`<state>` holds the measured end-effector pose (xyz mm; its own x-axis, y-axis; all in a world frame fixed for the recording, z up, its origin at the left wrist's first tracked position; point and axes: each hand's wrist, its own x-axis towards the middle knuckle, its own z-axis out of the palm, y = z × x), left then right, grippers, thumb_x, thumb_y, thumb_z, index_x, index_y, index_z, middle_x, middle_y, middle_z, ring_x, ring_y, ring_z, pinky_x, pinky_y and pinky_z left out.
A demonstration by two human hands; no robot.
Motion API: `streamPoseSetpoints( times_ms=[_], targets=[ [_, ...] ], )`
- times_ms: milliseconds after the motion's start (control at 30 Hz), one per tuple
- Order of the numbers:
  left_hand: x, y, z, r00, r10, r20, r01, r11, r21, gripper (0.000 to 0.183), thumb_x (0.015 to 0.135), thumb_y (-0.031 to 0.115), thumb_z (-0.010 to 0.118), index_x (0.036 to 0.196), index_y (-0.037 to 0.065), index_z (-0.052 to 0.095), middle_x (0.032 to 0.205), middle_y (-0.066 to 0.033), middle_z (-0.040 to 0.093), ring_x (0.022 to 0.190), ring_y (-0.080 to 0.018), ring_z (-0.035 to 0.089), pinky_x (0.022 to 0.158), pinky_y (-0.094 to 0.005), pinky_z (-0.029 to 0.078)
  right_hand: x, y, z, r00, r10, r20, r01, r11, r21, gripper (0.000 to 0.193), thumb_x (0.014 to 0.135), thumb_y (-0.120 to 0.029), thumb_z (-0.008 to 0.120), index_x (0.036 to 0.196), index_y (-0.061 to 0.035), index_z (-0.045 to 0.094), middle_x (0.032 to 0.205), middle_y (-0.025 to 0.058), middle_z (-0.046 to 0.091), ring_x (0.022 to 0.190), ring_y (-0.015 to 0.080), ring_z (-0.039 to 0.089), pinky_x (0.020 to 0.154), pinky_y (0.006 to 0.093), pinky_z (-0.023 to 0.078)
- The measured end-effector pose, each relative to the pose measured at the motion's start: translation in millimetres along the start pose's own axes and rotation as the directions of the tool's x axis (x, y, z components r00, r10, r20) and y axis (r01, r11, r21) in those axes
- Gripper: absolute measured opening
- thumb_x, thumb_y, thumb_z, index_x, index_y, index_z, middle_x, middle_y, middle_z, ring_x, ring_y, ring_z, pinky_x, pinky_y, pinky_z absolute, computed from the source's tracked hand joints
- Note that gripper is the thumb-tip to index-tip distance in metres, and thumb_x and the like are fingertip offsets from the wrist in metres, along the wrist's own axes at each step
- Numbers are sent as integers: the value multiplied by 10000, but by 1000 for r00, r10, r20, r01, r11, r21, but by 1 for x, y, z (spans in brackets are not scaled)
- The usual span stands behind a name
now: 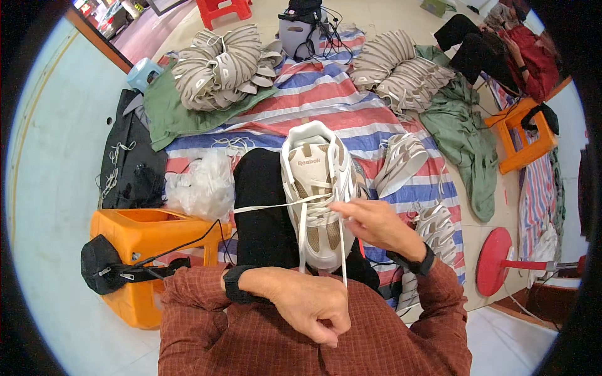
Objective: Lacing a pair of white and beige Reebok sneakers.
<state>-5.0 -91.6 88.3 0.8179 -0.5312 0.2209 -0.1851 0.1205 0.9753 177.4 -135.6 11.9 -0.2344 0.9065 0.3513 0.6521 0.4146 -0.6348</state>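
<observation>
A white and beige sneaker rests on my lap, its toe toward me and its opening at the far end. Pale flat laces cross its front; one loose length stretches left over my dark-trousered leg, and two strands run down toward me. My left hand is curled closed below the toe, with a shoelace strand running tight into it. At the right side of the lacing, the fingertips of my right hand are pinched together on the shoelace. Its fingers are slightly blurred.
Striped plastic sheeting covers the floor. Bundled shoe uppers lie at the far left and far right. An orange stool with a black pouch stands at my left. Another person sits at the far right.
</observation>
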Motion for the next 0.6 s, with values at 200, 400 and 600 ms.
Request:
streamPoseSetpoints(
  times_ms=[200, 400, 600],
  targets=[
    [-12, -6, 5, 999, -45, 30, 39, 984, 176, 307, 816, 198, 568, 605, 1, 465, 572, -144, 500, 574, -328, 520, 514, -402, 388, -9, 6, -2, 989, -144, 29, 145, 987, -70, 121, 738, -179, 624, 785, -80, 575, 691, 62, 543, 573, 262, 522, 477, 370, 388],
    [-24, -28, 10, 993, -115, 0, 112, 970, 216, 296, 824, 235, 556, 656, 0, 494, 636, -146, 526, 650, -340, 534, 577, -407, 419, -72, -76, -92, 992, 122, -18, -124, 979, -163, 119, 732, -118, 594, 621, -91, 559, 633, 55, 574, 537, 216, 549, 504, 348, 453],
    [-15, -26, 10, 991, -13, -132, 57, 940, 337, 301, 826, 264, 552, 697, -4, 505, 692, -137, 549, 704, -324, 547, 600, -399, 436, -68, -73, -99, 927, -256, -274, 373, 715, 592, 373, 846, -208, 537, 500, -79, 488, 501, 52, 534, 415, 162, 522, 502, 343, 504]
  ],
)
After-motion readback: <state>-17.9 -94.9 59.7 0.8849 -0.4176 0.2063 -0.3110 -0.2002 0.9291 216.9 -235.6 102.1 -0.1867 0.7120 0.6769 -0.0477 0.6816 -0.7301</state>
